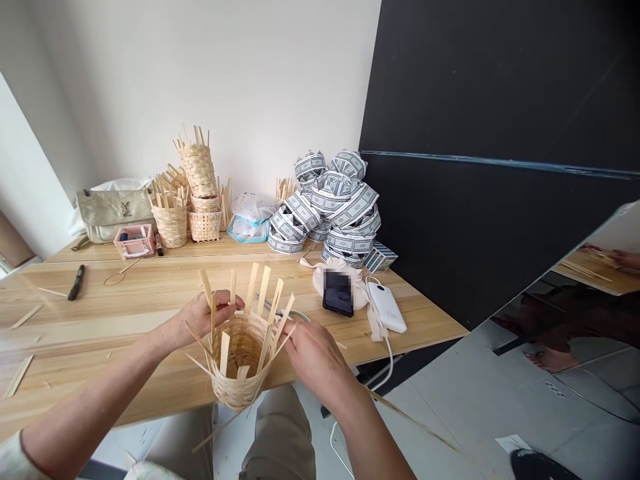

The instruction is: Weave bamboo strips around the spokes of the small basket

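Observation:
A small woven basket (239, 387) of pale, flat, wood-like strips is tilted at the table's front edge, above my lap, its open top towards me. Several unwoven strip ends stand up and splay out from its rim. My left hand (213, 313) is closed at the far left of the rim, fingers around the wall and upright strips. On the right side, my right hand (315, 350) pinches the rim among the upright strips; its fingertips are partly hidden. A long thin strip (415, 417) trails out past my right forearm.
Finished-looking baskets (170, 223) stand at the back beside a handbag (116, 212) and pink box (135, 241). Patterned bands (333, 207) are piled by the black panel (500, 87). A phone (339, 293), white power bank (386, 307) with cable and black marker (76, 283) lie on the table.

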### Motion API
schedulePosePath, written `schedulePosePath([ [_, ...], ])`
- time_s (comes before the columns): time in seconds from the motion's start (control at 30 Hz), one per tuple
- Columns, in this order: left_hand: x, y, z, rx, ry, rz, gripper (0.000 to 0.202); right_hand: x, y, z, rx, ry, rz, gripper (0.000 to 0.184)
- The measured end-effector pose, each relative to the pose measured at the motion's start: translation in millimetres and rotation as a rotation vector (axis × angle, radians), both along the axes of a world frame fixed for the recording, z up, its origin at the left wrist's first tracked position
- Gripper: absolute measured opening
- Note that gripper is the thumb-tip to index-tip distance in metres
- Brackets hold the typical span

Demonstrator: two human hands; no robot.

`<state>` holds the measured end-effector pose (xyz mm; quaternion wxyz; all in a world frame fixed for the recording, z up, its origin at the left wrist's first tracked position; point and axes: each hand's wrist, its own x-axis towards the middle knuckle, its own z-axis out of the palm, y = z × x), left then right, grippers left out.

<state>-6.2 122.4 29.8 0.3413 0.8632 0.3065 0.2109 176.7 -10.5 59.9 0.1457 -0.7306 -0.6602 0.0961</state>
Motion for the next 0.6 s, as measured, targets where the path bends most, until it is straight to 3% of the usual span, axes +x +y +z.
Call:
schedulePosePath([
  [0.1,-4,1,-0.3,0.045,0.01,-0.004,0.036,7,-13,0.0,-0.005,-0.04,-0.062,0.023],
  [0.23,-4,2,1.9,0.142,-0.064,-0.116,0.033,9,-22,0.8,0.016,-0.073,-0.075,0.028],
  [0.37,1,-3,7.1,-0.005,-0.016,-0.186,0.035,3,-16,-2.4,0.023,-0.065,-0.061,0.026],
  [0.47,3,-6,7.6,-0.124,-0.025,-0.13,0.033,0,-13,-2.9,0.031,-0.031,-0.061,0.023],
  [0.6,9,-9,10.9,-0.129,-0.14,0.041,0.033,-7,-33,-3.4,0.411,0.036,-0.064,0.025],
])
